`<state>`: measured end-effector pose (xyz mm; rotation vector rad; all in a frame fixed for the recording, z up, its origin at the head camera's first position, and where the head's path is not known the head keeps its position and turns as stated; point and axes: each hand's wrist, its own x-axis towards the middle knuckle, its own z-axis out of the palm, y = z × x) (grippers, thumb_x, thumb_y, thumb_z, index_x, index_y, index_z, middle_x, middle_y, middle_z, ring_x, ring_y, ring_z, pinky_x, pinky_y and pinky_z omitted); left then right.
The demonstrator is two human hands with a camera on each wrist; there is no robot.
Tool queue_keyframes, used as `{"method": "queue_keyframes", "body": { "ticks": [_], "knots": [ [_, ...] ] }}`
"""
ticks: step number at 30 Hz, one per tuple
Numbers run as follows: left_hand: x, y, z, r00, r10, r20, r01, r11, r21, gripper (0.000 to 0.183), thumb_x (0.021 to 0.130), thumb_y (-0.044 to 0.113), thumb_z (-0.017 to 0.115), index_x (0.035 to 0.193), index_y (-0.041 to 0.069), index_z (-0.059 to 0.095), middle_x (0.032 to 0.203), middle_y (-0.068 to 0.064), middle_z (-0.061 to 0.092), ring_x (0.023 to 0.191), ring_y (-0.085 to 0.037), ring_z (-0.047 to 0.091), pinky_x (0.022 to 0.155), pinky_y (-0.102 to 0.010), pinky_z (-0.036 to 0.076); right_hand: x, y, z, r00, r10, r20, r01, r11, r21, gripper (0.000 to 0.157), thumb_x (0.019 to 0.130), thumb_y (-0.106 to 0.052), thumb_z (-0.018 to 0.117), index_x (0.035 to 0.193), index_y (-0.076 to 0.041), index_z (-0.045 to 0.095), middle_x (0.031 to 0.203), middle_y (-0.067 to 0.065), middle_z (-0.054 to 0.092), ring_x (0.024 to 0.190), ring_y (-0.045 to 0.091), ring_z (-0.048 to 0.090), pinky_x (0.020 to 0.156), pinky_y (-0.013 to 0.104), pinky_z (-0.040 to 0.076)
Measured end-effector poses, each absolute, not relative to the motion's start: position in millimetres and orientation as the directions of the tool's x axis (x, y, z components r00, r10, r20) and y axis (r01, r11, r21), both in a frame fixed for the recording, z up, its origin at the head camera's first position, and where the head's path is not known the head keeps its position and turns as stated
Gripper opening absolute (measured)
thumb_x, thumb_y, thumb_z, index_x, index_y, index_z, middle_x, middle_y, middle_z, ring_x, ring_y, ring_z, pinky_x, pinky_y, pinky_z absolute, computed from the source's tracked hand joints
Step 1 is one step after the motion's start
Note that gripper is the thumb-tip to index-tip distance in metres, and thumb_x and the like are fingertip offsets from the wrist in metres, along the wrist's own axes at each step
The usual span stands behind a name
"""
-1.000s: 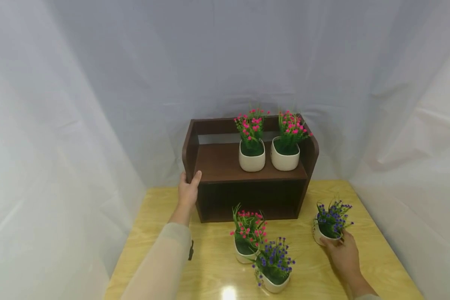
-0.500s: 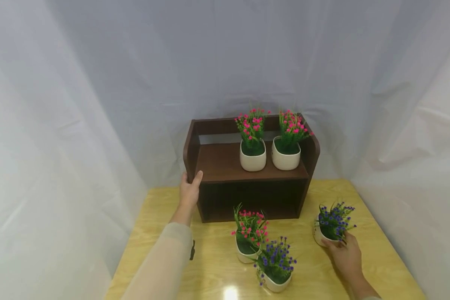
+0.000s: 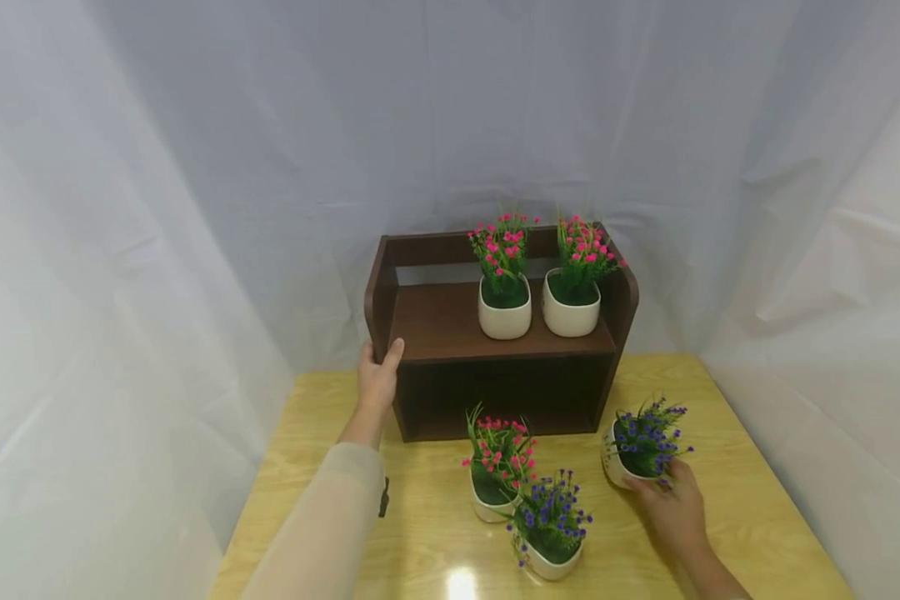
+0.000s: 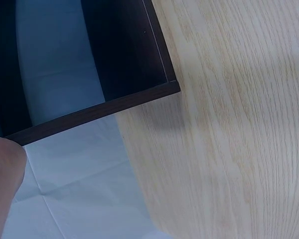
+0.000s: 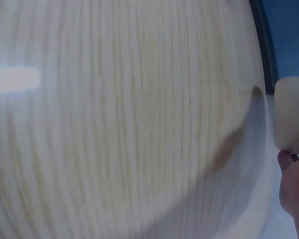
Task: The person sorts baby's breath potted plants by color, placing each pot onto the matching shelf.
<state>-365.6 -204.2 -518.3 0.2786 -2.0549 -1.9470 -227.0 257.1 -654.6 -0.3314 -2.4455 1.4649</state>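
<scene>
My left hand (image 3: 377, 379) grips the left side panel of a dark brown two-tier shelf (image 3: 435, 321), thumb on the inner side. In the left wrist view, part of that hand (image 4: 5, 174) shows at the shelf's edge (image 4: 94, 110). To the right of the shelf, my right hand (image 3: 675, 504) holds a white pot with purple flowers (image 3: 645, 450) by its near right side. The right wrist view shows the white pot (image 5: 293, 114) at its right edge, above the fingers (image 5: 285, 159). Whether the pot's base touches the table I cannot tell.
Two white pots with pink flowers (image 3: 505, 310) (image 3: 572, 308) stand on the upper tier's right half. In front of the shelf, a pink-flowered pot (image 3: 493, 492) and another purple-flowered pot (image 3: 547, 542) stand close together on the wooden table (image 3: 307, 450). Pale sheeting (image 3: 270, 167) surrounds the table.
My right hand has moved left with the purple-flowered pot, closer to the shelf. The left hand keeps its grip on the side panel, and the other pots stay in place.
</scene>
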Motion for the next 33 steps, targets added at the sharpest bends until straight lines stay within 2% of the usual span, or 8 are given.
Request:
{"method": "queue_keyframes", "body": {
  "ticks": [3, 10, 14, 16, 18, 22, 26, 33],
  "knots": [
    [-366, -204, -518, -0.938, -0.337, 0.076, 0.060, 0.058, 0.997, 0.059, 0.094, 0.049, 0.066, 0.137, 0.013, 0.046, 0.137, -0.014, 0.056, 0.131, -0.032, 0.050, 0.119, -0.048, 0.034, -227, 249, -652, -0.943, 0.310, 0.119, 0.048, 0.484, -0.874, 0.076, 0.082, -0.036, 0.084, 0.139, -0.001, 0.048, 0.135, 0.014, 0.055, 0.126, 0.024, 0.052, 0.104, 0.033, 0.051],
    [-365, -204, -518, -0.940, -0.333, 0.075, 0.061, 0.054, 0.997, 0.060, 0.094, 0.049, 0.067, 0.138, 0.014, 0.046, 0.138, -0.013, 0.056, 0.131, -0.030, 0.050, 0.119, -0.048, 0.034, -237, 233, -653, -0.964, 0.242, 0.112, 0.021, 0.490, -0.872, 0.070, 0.081, -0.038, 0.084, 0.135, -0.006, 0.052, 0.130, 0.009, 0.058, 0.114, 0.004, 0.050, 0.094, 0.006, 0.044],
    [-365, -203, -518, -0.939, -0.334, 0.080, 0.068, 0.048, 0.997, 0.058, 0.094, 0.049, 0.067, 0.136, 0.015, 0.047, 0.136, -0.012, 0.057, 0.130, -0.029, 0.051, 0.118, -0.048, 0.035, -243, 222, -653, -0.972, 0.199, 0.127, -0.016, 0.481, -0.877, 0.067, 0.082, -0.036, 0.083, 0.134, -0.006, 0.052, 0.130, 0.009, 0.058, 0.117, 0.008, 0.051, 0.095, 0.002, 0.042],
    [-365, -203, -519, -0.939, -0.333, 0.084, 0.075, 0.040, 0.996, 0.058, 0.094, 0.048, 0.067, 0.137, 0.014, 0.047, 0.136, -0.012, 0.056, 0.130, -0.029, 0.050, 0.118, -0.047, 0.035, -247, 217, -654, -0.975, 0.171, 0.141, -0.042, 0.484, -0.874, 0.067, 0.083, -0.035, 0.082, 0.135, -0.005, 0.053, 0.132, 0.010, 0.057, 0.121, 0.016, 0.054, 0.099, 0.012, 0.048],
    [-366, -203, -519, -0.937, -0.338, 0.084, 0.076, 0.039, 0.996, 0.058, 0.094, 0.047, 0.067, 0.137, 0.014, 0.047, 0.136, -0.012, 0.057, 0.130, -0.029, 0.051, 0.119, -0.048, 0.034, -250, 214, -656, -0.977, 0.140, 0.160, -0.071, 0.495, -0.866, 0.067, 0.084, -0.034, 0.081, 0.137, -0.005, 0.052, 0.135, 0.012, 0.056, 0.127, 0.026, 0.053, 0.107, 0.029, 0.050],
    [-366, -203, -520, -0.934, -0.345, 0.090, 0.080, 0.043, 0.996, 0.058, 0.094, 0.046, 0.067, 0.136, 0.012, 0.048, 0.135, -0.014, 0.057, 0.129, -0.030, 0.050, 0.118, -0.048, 0.034, -257, 208, -656, -0.972, 0.105, 0.211, -0.129, 0.513, -0.849, 0.070, 0.084, -0.033, 0.082, 0.139, -0.005, 0.050, 0.137, 0.017, 0.056, 0.133, 0.040, 0.050, 0.112, 0.059, 0.041],
    [-367, -204, -520, -0.935, -0.343, 0.087, 0.080, 0.034, 0.996, 0.057, 0.094, 0.045, 0.068, 0.136, 0.011, 0.048, 0.134, -0.015, 0.056, 0.129, -0.031, 0.050, 0.118, -0.048, 0.034, -265, 202, -655, -0.969, 0.099, 0.228, -0.147, 0.512, -0.846, 0.071, 0.084, -0.033, 0.082, 0.140, -0.004, 0.050, 0.138, 0.019, 0.055, 0.134, 0.042, 0.049, 0.112, 0.062, 0.039],
    [-367, -205, -520, -0.935, -0.343, 0.088, 0.073, 0.054, 0.996, 0.060, 0.093, 0.049, 0.067, 0.139, 0.014, 0.048, 0.136, -0.013, 0.056, 0.130, -0.030, 0.050, 0.119, -0.048, 0.034, -280, 189, -657, -0.983, 0.096, 0.155, -0.087, 0.498, -0.863, 0.071, 0.086, -0.039, 0.079, 0.140, -0.006, 0.047, 0.140, 0.020, 0.054, 0.131, 0.041, 0.051, 0.110, 0.060, 0.043]
  ]
}}
